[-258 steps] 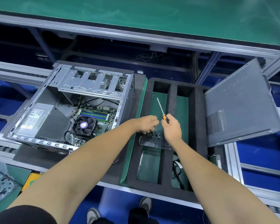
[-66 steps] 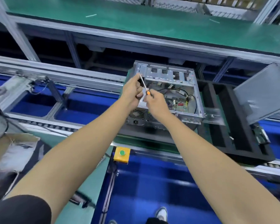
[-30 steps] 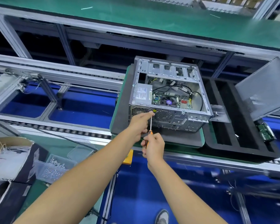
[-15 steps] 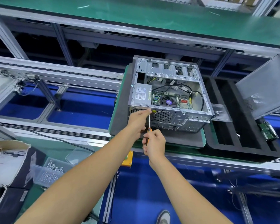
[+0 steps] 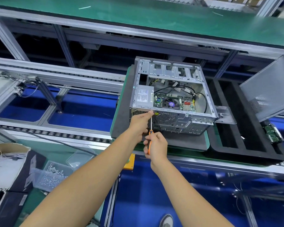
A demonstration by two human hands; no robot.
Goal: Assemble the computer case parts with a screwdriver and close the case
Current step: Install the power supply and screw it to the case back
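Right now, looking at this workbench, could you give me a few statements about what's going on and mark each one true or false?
1. The right hand grips an orange-handled screwdriver. True.
2. The screwdriver tip points at the back panel of the case. True.
3. The side panel is already fitted on the case. False: it stands tilted, apart, to the right, and the case is open on top.
4. The left hand rests in the tub of screws. False: its fingers are up at the screwdriver tip, at the case's rear edge.
5. The foam tray lies right of the case. True.
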